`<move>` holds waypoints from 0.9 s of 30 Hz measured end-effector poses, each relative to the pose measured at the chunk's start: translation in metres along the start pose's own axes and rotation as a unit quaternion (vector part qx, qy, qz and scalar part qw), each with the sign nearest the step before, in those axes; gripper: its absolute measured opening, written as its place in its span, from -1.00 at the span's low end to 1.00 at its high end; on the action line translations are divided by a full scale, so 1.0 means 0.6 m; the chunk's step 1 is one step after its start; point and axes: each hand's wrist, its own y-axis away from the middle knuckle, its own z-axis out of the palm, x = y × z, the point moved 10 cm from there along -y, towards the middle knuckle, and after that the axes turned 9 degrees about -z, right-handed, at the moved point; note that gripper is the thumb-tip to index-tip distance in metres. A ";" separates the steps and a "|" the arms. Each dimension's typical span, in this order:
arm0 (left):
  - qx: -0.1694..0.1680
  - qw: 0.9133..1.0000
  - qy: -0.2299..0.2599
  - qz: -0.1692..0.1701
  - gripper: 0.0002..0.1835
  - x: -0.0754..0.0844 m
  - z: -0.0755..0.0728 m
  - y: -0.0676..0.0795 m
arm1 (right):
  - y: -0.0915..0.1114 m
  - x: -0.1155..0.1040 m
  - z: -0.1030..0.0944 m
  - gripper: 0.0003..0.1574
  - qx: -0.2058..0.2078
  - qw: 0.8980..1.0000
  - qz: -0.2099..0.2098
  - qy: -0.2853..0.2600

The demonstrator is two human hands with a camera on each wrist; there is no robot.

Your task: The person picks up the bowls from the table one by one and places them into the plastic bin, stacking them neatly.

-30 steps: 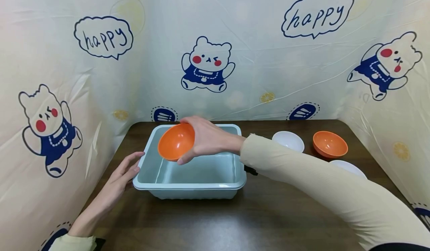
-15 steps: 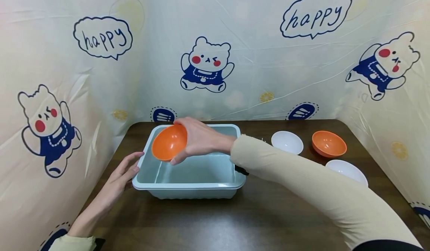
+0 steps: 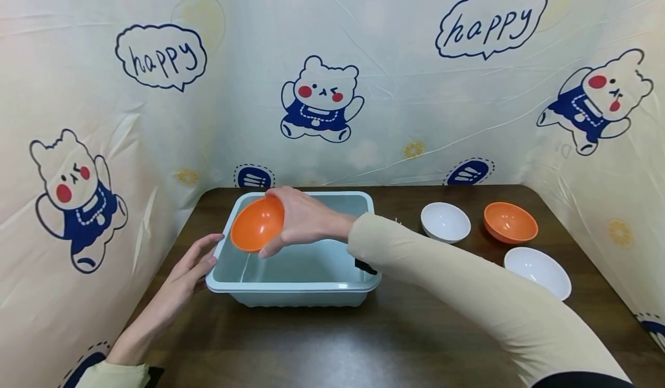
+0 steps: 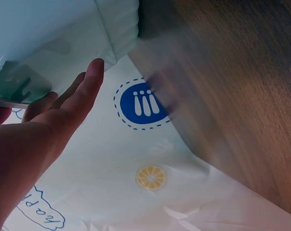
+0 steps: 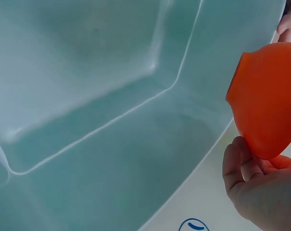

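In the head view, my right hand (image 3: 306,220) grips an orange bowl (image 3: 257,224) by its right side, fingers at the far rim and thumb at the near one. The bowl tilts with its inside toward the head camera, above the left part of a light blue plastic tub (image 3: 293,287). From the right wrist, the orange bowl (image 5: 271,101) shows its rounded outside. My left hand (image 3: 187,272) touches the tub's left side near the rim. Its fingers (image 4: 83,91) lie fairly straight along the tub's outer wall in the left wrist view.
On the right of the dark wooden table (image 3: 415,330) stand a small white bowl (image 3: 445,222), another orange bowl (image 3: 511,223) and a larger white bowl (image 3: 538,271), partly behind the right sleeve (image 3: 467,284). A printed cloth (image 3: 389,99) surrounds the table's back and sides.
My right hand has moved left and slightly down with the orange bowl. The sleeve's shift uncovers more of the white bowls. My left hand stays at the tub.
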 end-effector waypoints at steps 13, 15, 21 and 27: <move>-0.004 1.000 0.007 -0.004 -0.43 0.000 0.000 0.000 | -0.014 0.001 0.023 0.37 -0.005 1.000 -0.010 -0.004; -0.004 1.000 0.007 -0.004 -0.43 -0.001 0.000 0.000 | -0.017 0.005 0.027 0.38 -0.004 1.000 -0.008 -0.005; 0.000 1.000 0.000 0.001 -0.44 -0.001 -0.001 0.001 | -0.024 0.016 0.032 0.38 0.003 1.000 0.002 -0.008; 0.002 1.000 -0.010 0.001 -0.45 0.000 0.000 0.001 | -0.023 0.031 0.040 0.39 0.003 1.000 0.010 -0.018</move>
